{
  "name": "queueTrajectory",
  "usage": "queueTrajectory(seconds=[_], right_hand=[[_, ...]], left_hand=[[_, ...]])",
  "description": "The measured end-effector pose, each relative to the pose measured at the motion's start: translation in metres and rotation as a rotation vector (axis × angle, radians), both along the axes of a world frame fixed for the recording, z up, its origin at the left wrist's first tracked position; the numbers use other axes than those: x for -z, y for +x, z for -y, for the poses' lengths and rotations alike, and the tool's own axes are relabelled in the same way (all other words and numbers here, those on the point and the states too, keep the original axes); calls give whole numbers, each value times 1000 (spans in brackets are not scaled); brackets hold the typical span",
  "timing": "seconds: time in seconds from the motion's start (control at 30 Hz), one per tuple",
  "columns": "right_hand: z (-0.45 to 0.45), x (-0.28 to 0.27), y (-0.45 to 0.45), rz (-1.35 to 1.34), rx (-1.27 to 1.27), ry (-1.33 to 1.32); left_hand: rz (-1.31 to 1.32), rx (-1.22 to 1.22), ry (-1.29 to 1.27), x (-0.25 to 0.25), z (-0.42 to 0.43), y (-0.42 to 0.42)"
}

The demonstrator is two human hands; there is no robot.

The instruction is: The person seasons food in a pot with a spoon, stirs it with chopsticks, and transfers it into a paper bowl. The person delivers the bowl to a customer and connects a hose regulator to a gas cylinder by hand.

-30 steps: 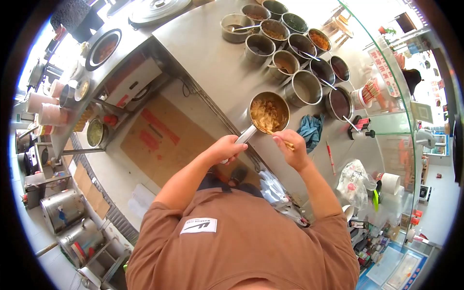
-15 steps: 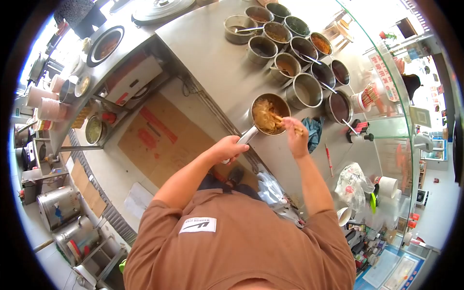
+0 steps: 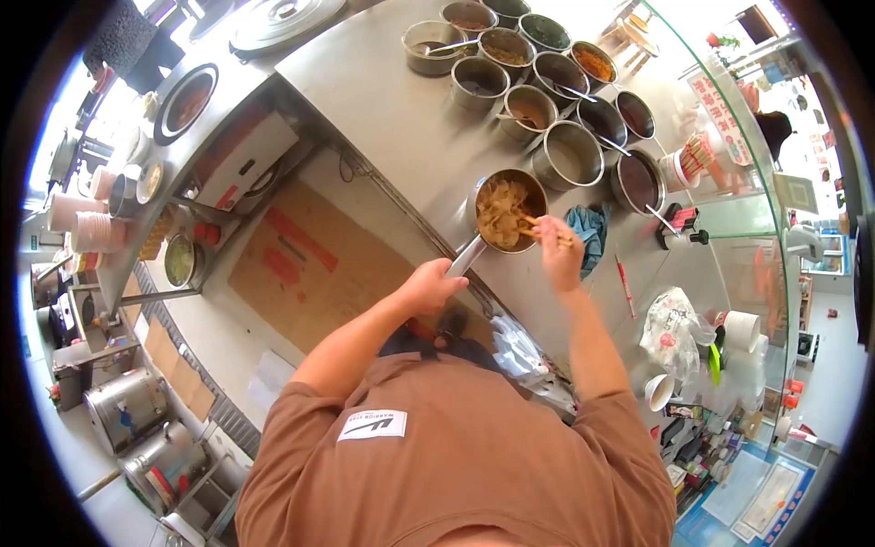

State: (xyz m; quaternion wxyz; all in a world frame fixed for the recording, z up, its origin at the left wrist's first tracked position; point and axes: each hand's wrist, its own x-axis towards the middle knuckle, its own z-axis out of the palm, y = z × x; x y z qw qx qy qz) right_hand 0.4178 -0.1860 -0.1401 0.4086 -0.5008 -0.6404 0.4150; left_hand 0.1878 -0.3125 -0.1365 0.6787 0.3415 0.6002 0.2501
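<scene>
My left hand (image 3: 432,286) is closed round the pale handle of a metal saucepan (image 3: 540,189), which is at the edge of the steel counter. Inside the pan lies a heap of light brown, wide noodle-like strips (image 3: 501,208) that glisten. In my right hand (image 3: 561,253) is a pair of wooden chopsticks (image 3: 529,221), gripped near the pan's right rim, their tips down among the strips. A crumpled blue cloth (image 3: 588,235) lies just right of my right hand.
Several metal pots of sauces and toppings (image 3: 567,153) crowd the counter (image 3: 383,100) beyond the pan, some with spoons. A cup of skewers (image 3: 684,167), a red pen (image 3: 625,284) and a plastic bag (image 3: 673,330) are on the right, along a glass screen (image 3: 747,182). Cardboard (image 3: 305,269) covers the floor at left.
The strips in the pan are heaped differently, as the chopsticks have shifted among them. My left hand keeps its hold on the handle. The whole view has tilted slightly.
</scene>
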Motion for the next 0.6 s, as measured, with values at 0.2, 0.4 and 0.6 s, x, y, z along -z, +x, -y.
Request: queueTrajectory(seconds=[0.2, 0.4, 0.6], right_hand=[[57, -42, -26, 264, -240, 488], [35, -41, 15, 215, 43, 359], [58, -14, -23, 207, 58, 348]], left_hand=[[-149, -19, 157, 12, 8, 11], [-161, -68, 14, 5, 14, 18], [-365, 37, 292, 31, 25, 20]])
